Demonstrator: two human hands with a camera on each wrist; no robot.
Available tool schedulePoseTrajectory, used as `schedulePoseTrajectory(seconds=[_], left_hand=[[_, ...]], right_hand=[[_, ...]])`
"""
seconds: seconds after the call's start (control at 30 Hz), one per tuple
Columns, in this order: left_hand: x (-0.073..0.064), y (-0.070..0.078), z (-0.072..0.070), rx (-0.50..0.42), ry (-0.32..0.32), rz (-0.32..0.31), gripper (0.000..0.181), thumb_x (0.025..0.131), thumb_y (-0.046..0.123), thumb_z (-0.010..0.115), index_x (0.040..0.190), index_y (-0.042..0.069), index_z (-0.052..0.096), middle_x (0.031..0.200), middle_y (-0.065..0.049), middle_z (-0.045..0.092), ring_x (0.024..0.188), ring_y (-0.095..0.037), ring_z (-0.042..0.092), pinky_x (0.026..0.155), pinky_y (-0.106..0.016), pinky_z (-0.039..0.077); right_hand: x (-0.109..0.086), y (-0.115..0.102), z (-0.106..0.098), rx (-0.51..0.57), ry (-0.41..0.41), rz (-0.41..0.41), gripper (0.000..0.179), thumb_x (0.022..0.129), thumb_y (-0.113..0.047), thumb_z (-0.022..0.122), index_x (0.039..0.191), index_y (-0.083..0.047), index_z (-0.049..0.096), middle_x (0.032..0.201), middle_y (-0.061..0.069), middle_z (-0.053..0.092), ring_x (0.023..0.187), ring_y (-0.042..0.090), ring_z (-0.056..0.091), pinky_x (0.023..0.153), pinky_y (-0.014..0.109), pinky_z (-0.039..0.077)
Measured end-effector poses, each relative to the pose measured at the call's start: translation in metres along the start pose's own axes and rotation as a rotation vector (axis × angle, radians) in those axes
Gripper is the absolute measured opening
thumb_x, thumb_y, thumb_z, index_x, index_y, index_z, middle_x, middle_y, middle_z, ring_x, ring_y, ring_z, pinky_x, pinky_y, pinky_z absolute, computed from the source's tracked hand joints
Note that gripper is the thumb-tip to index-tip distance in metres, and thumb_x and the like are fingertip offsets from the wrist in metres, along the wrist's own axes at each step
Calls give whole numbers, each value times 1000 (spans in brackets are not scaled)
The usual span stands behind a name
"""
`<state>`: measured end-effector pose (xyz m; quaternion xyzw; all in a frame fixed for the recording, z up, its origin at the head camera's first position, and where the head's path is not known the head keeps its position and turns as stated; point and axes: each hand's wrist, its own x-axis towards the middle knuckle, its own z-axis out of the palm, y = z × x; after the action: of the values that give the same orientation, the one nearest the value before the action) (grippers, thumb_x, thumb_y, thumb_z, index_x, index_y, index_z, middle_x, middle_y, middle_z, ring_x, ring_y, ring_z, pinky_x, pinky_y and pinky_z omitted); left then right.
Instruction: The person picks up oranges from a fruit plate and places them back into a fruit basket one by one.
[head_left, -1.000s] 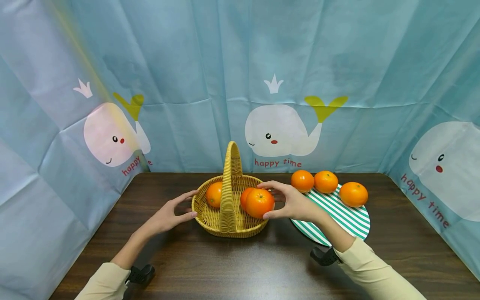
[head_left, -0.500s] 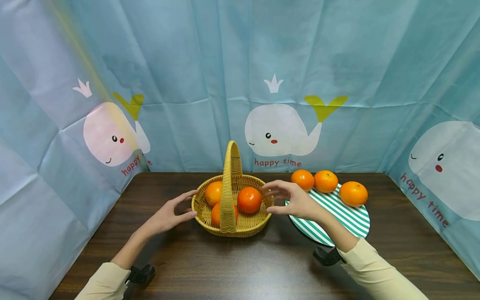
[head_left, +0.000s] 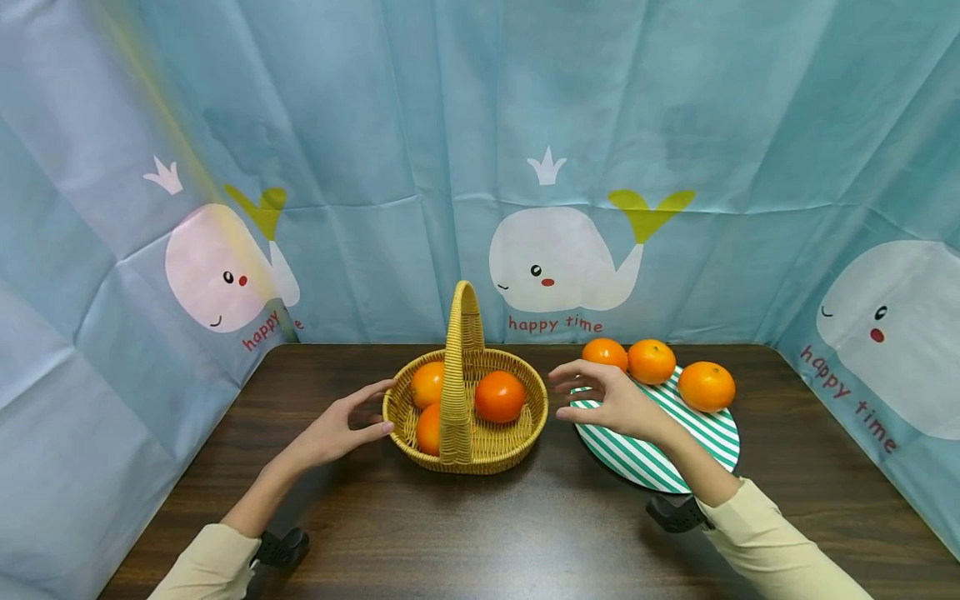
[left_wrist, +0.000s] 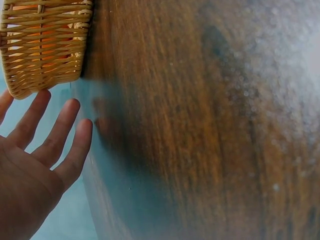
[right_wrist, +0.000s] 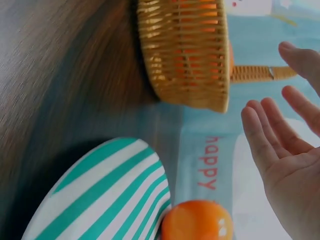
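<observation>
A yellow wicker basket (head_left: 504,457) with a tall arched handle (head_left: 455,375) stands in the middle of the head view. Left of the handle lie two oranges (head_left: 427,383), partly hidden by it; a redder, smooth round fruit (head_left: 499,397) lies to its right. My left hand (head_left: 330,433) has its fingertips right at the basket's left rim, fingers spread and gently bent. In the left wrist view these fingers (left_wrist: 37,117) meet the basket's edge. Just right of the basket, my right hand (head_left: 611,402) holds nothing, its fingers loosely bent, apart from the rim.
A round green-and-white striped mat (head_left: 637,462) lies right of the basket, partly under my right hand. Along its far side sit three more oranges (head_left: 707,387). Behind the dark wooden table (head_left: 480,533) hangs a blue curtain (head_left: 360,167) printed with whales.
My right hand let go of an orange, which now lies in the basket's front left, behind the handle. That hand then drew back to the right. My left hand stayed in place.
</observation>
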<state>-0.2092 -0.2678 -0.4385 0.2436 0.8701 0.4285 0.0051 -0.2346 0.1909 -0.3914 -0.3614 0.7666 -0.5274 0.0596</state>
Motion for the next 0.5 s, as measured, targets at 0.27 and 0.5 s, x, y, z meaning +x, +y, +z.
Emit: schedulePoseTrajectory(seconds=[0.27,0.5], left_hand=[[1,1,-1,-29,-10,-4,68,96,21,74,154,5,42,148,-22,48,114,-40,62,94,-49,53],[0,3,-1,-9,-10,-8,68,96,22,74,154,5,43,149,-21,48,113,-39,63,96,-56,49]], right_hand=[[-17,11,-17,-32,40,34,42,90,-6,79,129,-5,63,124,16,64,111,45,62,92,42,55],[-30,18,-31,-17,85,91,41,91,-7,78,129,-2,63,126,17,62,115,50,58,91,35,55]])
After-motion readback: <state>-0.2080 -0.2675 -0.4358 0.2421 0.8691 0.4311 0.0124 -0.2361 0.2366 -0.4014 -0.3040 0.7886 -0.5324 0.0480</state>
